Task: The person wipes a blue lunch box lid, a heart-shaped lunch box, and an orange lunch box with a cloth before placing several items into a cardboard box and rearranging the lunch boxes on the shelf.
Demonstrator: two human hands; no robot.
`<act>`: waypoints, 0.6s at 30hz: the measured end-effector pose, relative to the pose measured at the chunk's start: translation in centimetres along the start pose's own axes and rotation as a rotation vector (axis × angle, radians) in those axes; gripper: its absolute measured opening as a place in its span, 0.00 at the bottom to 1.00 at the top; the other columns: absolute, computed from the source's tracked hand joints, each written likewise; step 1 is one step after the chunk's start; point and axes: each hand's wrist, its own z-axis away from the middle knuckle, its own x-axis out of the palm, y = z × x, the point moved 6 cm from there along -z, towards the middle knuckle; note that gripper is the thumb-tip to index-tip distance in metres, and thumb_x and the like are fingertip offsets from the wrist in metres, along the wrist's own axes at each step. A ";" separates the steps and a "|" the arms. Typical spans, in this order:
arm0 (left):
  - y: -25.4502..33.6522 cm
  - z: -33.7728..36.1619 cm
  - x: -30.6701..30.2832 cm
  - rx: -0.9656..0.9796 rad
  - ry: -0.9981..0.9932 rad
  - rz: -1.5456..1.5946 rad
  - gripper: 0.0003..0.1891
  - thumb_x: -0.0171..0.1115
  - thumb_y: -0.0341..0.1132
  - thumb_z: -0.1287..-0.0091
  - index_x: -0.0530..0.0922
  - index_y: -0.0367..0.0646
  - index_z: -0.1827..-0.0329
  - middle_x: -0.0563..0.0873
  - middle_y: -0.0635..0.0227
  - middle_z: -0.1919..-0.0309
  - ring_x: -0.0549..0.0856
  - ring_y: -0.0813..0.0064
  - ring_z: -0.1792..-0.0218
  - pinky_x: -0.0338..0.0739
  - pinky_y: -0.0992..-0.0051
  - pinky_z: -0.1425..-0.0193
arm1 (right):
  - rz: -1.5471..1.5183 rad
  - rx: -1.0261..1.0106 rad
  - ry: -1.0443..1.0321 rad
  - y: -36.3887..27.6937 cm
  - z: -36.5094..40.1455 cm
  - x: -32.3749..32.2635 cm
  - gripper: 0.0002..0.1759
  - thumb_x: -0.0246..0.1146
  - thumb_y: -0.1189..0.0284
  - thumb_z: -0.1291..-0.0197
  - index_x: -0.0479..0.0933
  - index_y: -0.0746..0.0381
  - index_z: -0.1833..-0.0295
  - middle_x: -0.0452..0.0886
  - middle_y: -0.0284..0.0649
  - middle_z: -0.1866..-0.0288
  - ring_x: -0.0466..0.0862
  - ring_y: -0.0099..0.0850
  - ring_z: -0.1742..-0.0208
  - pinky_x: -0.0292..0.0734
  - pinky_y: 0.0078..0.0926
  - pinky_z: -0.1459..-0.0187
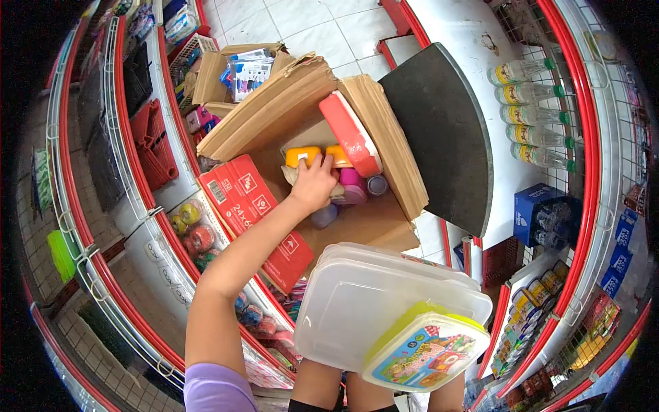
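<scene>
My left hand (316, 182) reaches down into an open cardboard box (371, 226), its bent fingers over a yellow plastic container (302, 156). A beige piece lies just under the hand, partly covered. Beside it in the box are a red container with a white edge (351, 134), a magenta cup-like item (352, 189) and a greyish round item (377, 185). Near my lap is a stack of large translucent plastic containers or lids (343, 302), topped by a green container with a printed picture lid (425, 350). My right forearm passes beneath that stack, which hides the right hand.
A red printed carton piece (254, 220) leans on the box's left side. A smaller carton (209, 79) with packaged goods stands behind. Red-edged shelves flank both sides. On the right are a black curved panel (443, 137), several green-capped bottles (532, 113) and a blue pack (535, 213).
</scene>
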 end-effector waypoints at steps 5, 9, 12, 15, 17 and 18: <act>0.6 3.8 -2.2 0.149 0.127 -0.149 0.15 0.64 0.36 0.55 0.80 0.43 0.62 0.72 0.59 0.48 0.70 0.62 0.45 0.64 0.48 0.45 | 0.000 -0.016 -0.027 -0.4 0.5 0.8 0.30 0.49 0.53 0.39 0.69 0.65 0.40 0.76 0.44 0.44 0.77 0.38 0.46 0.71 0.34 0.41; 1.2 6.7 -4.7 0.272 0.183 -0.204 0.11 0.57 0.36 0.48 0.79 0.42 0.63 0.73 0.59 0.46 0.70 0.63 0.45 0.63 0.47 0.42 | -0.007 -0.026 -0.051 -0.8 0.9 1.6 0.30 0.49 0.53 0.39 0.69 0.65 0.40 0.76 0.44 0.45 0.77 0.38 0.46 0.71 0.34 0.41; 1.1 8.4 -6.4 0.338 0.188 -0.214 0.11 0.54 0.36 0.46 0.80 0.42 0.63 0.74 0.61 0.47 0.71 0.64 0.45 0.62 0.49 0.39 | -0.014 -0.035 -0.062 -0.9 1.2 2.2 0.30 0.50 0.53 0.40 0.69 0.65 0.40 0.76 0.44 0.45 0.77 0.38 0.46 0.71 0.34 0.41; 1.0 9.1 -7.4 0.385 0.216 -0.238 0.12 0.56 0.37 0.45 0.82 0.44 0.62 0.74 0.61 0.47 0.71 0.64 0.44 0.63 0.47 0.40 | -0.015 -0.046 -0.077 -1.4 1.3 2.5 0.30 0.50 0.54 0.40 0.69 0.65 0.40 0.76 0.44 0.45 0.77 0.38 0.46 0.71 0.34 0.41; 1.0 9.5 -7.9 0.426 0.237 -0.239 0.12 0.56 0.37 0.46 0.82 0.44 0.62 0.74 0.62 0.47 0.71 0.64 0.44 0.63 0.47 0.40 | -0.020 -0.055 -0.086 -1.5 1.4 2.5 0.30 0.50 0.54 0.40 0.69 0.65 0.40 0.76 0.44 0.45 0.77 0.38 0.46 0.71 0.34 0.41; 1.1 9.8 -8.2 0.448 0.243 -0.236 0.12 0.56 0.37 0.46 0.82 0.44 0.63 0.74 0.62 0.47 0.71 0.64 0.44 0.63 0.47 0.40 | -0.019 -0.056 -0.087 -1.6 1.5 2.4 0.30 0.50 0.54 0.40 0.69 0.65 0.40 0.76 0.44 0.45 0.77 0.38 0.46 0.71 0.34 0.41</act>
